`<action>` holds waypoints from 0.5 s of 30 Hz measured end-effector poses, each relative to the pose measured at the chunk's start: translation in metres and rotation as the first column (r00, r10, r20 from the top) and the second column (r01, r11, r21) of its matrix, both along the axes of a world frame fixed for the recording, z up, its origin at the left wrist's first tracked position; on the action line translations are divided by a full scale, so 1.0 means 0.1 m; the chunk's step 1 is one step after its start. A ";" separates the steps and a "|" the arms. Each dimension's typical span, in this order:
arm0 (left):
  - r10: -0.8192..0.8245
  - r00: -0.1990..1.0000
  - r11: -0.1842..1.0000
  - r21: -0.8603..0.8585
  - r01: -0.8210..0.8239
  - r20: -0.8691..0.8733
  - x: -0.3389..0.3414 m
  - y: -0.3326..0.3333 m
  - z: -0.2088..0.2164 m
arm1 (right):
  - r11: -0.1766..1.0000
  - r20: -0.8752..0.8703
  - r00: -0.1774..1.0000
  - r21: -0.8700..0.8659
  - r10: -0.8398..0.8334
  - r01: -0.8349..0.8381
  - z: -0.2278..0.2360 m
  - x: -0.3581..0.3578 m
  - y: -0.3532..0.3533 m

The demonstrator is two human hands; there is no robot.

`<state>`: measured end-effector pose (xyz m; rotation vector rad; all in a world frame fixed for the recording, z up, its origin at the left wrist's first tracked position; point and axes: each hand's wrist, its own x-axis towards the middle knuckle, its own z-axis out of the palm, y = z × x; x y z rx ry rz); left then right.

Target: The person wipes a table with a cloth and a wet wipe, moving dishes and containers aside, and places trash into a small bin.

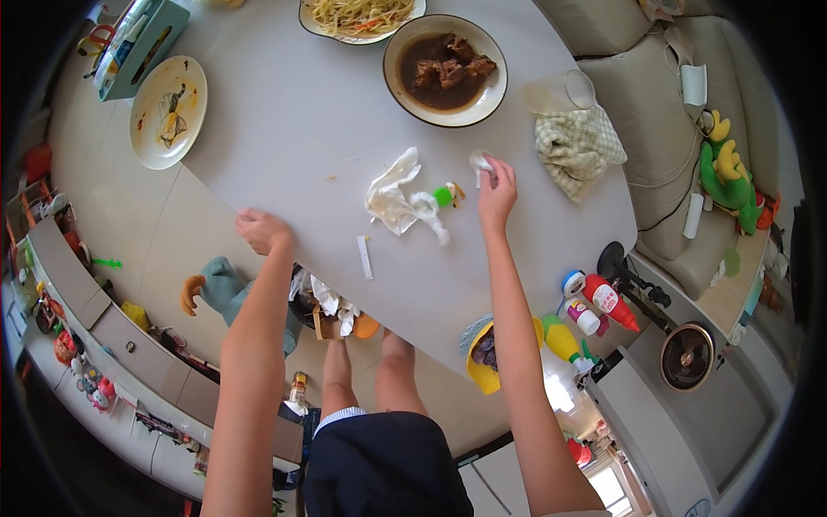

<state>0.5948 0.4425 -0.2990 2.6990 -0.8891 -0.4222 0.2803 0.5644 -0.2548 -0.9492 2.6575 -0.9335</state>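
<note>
Between the fingers of my right hand (497, 196) is a crumpled white tissue (481, 162), held at the tabletop's right half. My left hand (264, 231) is loosely curled at the near left edge of the table (284, 164), with nothing visible in it. Left of my right hand lie crumpled white tissues (392, 194), and beside them is a small bright green piece (443, 196) with brownish food scraps (457, 196). A small white paper strip (365, 258) rests nearer to me.
Farther off stand a bowl of meat in brown sauce (474, 108), a plate of shredded food (418, 12) and a soiled plate (194, 112). To the right are a clear cup (568, 91) and a checked cloth (579, 146). A full bin (326, 302) sits below the near edge.
</note>
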 end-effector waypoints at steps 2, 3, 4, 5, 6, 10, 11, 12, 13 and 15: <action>0.007 1.000 1.000 0.013 -0.007 0.007 -0.02 0.01 0.03 | 0.994 0.186 0.977 -0.055 0.107 -0.098 0.03 0.17 -0.06; 0.005 1.000 1.000 0.010 -0.006 0.017 -0.01 0.00 0.02 | 0.994 0.189 0.976 -0.053 0.108 -0.099 0.03 0.23 -0.05; 0.003 1.000 1.000 0.008 -0.003 0.028 -0.01 -0.01 0.01 | 0.988 0.206 0.966 -0.048 0.154 -0.147 0.02 0.29 -0.03; 0.002 1.000 1.000 0.010 -0.002 0.030 -0.01 -0.02 0.01 | 0.980 0.224 0.954 -0.044 0.199 -0.194 0.02 0.35 0.00; 0.004 0.999 1.000 0.003 -0.004 0.041 0.01 -0.02 0.00 | 0.978 0.259 0.943 -0.031 0.207 -0.206 0.03 0.44 0.00; 0.003 0.997 1.000 -0.026 -0.001 0.073 0.00 -0.01 -0.01 | 0.976 0.299 0.931 -0.012 0.210 -0.217 0.09 0.75 0.09; 0.000 0.997 1.000 -0.022 0.002 0.080 -0.02 -0.01 -0.01 | 0.975 0.270 0.938 -0.019 0.217 -0.220 0.08 0.83 0.13; 0.007 0.998 1.000 -0.022 -0.006 0.063 -0.05 -0.01 0.01 | 0.975 0.239 0.945 -0.026 0.222 -0.222 0.08 0.90 0.17; 0.016 0.999 1.000 -0.026 -0.015 0.048 -0.06 -0.02 0.02 | 0.975 0.244 0.944 -0.028 0.220 -0.220 0.08 0.98 0.20; 0.012 0.999 1.000 -0.020 -0.011 0.050 -0.05 -0.02 0.03 | 0.974 0.188 0.955 -0.027 0.228 -0.227 0.09 1.18 0.28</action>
